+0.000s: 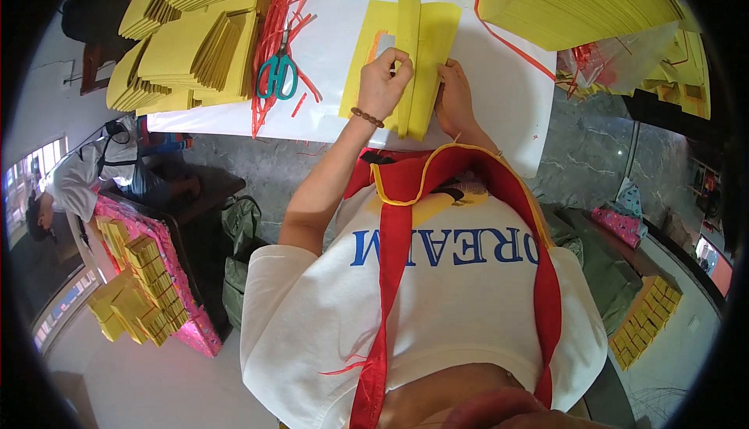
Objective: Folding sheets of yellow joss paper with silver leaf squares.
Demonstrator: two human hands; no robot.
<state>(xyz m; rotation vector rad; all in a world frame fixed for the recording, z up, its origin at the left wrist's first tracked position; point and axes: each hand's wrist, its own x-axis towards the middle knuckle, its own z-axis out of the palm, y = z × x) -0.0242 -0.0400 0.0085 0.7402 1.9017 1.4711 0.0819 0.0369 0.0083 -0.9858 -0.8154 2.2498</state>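
A folded yellow paper sheet (pixel 434 47) lies on the white table in front of me, with a narrow raised strip running down its middle. On its left part is a small grey patch with an orange border (pixel 382 42), partly covered by my left hand (pixel 382 84). That hand wears a brown bead bracelet and is closed, thumb and forefinger bent together beside the strip; what they pinch, if anything, is hidden. My right hand (pixel 454 100) grips the sheet's right edge, its fingers close together.
Yellow folded stacks (pixel 183 51) stand at the left, beside red plastic strips (pixel 271 35) and green-handled scissors (pixel 277 76). A large yellow stack (pixel 577 0) is at the far right, near a clear plastic bag (pixel 616 58). Another person (pixel 94 168) is at the left, near more yellow bundles.
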